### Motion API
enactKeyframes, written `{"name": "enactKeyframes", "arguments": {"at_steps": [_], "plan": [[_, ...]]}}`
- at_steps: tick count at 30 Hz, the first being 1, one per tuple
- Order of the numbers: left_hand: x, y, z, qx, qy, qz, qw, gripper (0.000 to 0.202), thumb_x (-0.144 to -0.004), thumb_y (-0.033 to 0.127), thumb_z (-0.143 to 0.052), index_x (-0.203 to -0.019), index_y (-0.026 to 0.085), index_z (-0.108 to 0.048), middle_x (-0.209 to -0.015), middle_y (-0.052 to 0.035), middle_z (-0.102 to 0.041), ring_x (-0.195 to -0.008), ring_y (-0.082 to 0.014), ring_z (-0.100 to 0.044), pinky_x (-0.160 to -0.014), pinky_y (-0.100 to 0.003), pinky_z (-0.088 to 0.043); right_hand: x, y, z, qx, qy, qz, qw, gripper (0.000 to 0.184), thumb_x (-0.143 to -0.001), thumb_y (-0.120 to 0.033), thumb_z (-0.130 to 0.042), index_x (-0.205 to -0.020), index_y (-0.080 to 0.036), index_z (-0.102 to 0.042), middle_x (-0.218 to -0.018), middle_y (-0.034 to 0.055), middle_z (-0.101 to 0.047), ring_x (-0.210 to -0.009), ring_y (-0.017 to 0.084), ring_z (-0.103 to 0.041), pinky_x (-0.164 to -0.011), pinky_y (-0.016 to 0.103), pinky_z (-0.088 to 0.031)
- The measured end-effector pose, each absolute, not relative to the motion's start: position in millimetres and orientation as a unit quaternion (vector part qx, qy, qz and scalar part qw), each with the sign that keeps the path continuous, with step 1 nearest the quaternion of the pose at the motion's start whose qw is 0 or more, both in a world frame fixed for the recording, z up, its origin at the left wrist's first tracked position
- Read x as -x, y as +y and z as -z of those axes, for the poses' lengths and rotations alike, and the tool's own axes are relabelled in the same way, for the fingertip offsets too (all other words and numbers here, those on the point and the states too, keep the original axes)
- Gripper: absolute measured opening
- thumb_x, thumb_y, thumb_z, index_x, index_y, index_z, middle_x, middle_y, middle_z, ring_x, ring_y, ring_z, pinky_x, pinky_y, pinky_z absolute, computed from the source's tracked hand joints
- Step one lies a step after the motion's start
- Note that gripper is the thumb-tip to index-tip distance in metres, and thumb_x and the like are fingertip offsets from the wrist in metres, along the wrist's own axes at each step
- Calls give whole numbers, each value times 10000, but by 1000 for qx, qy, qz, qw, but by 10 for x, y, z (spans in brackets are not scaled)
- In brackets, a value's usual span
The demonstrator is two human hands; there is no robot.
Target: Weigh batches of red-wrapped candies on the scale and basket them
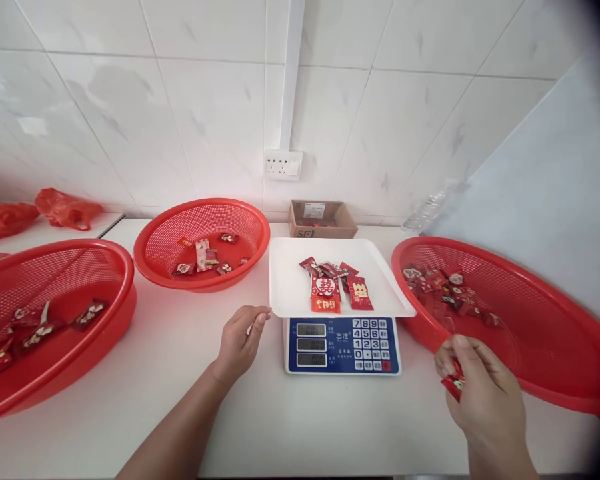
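Observation:
A blue-faced digital scale [342, 344] stands on the white counter, with a white tray [290, 287] on top holding a small pile of red wrapped candies [336, 285]. My left hand [240, 343] rests on the counter beside the tray's front left corner, fingers loosely curled, holding nothing. My right hand [483, 390] is closed on a red wrapped candy [453, 383] just in front of the right red basket [555, 360], which holds several more red candies [445, 293].
Two more red mesh baskets with a few candies sit at the left [105, 300] and middle left [250, 240]. A small cardboard box [323, 220] stands against the tiled wall below a socket [283, 165]. Red plastic bags [65, 208] lie at far left.

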State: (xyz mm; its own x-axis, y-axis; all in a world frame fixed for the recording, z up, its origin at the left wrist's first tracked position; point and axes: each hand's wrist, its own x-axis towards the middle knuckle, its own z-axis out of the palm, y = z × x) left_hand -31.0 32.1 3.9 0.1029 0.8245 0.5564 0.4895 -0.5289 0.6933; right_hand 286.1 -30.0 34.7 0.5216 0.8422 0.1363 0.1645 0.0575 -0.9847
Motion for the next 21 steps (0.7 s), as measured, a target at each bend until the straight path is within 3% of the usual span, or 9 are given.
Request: {"name": "enactKeyframes", "arguments": {"at_steps": [5, 9, 12, 16, 21], "plan": [[314, 333, -19, -721, 460, -490, 168, 227, -922, 267, -409, -955, 186, -618, -794, -28, -678, -774, -136, -637, -663, -243, -492, -2816, -210, -350, 582, -331, -389, 633, 347, -685, -550, -657, -726, -227, -537, -517, -46, -398, -487, 96, -397, -401, 206, -316], [314, 336, -21, -718, 467, -487, 171, 243, -922, 291, -404, -946, 190, -624, -786, -30, -679, -760, -139, -640, -654, -246, -498, -2755, -180, -372, 606, -338, -420, 585, 374, -600, -490, -746, -802, -244, -550, -610, -36, -471, -496, 96, -415, -377, 198, -328], [316, 339, -21, -715, 470, -487, 173, 252, -921, 307, -402, -945, 195, -626, -782, -33, -682, -754, -143, -642, -653, -251, -504, -2727, -197, -352, 612, -371, -433, 548, 374, -626, -491, -725, -860, -253, -555, -733, -13, -514, -528, 112, -465, -395, 228, -386], [314, 342, -17, -714, 468, -491, 173, 245, -916, 304, -412, -940, 190, -628, -782, -31, -682, -749, -142, -644, -648, -246, -506, -2702, -192, -324, 602, -408, -436, 530, 358, -685, -497, -669, -924, -258, -550, -870, 17, -561, -651, 148, -553, -550, 283, -488], [308, 342, -22, -717, 464, -492, 171, 241, -916, 301, -413, -935, 192, -628, -778, -27, -681, -742, -138, -645, -646, -241, -504, -2647, -4, -417, 674, -495, -324, 443, 418, -728, -491, -607, -1065, -247, -565, -1127, 69, -598, -726, 169, -585, -654, 318, -506]]}}
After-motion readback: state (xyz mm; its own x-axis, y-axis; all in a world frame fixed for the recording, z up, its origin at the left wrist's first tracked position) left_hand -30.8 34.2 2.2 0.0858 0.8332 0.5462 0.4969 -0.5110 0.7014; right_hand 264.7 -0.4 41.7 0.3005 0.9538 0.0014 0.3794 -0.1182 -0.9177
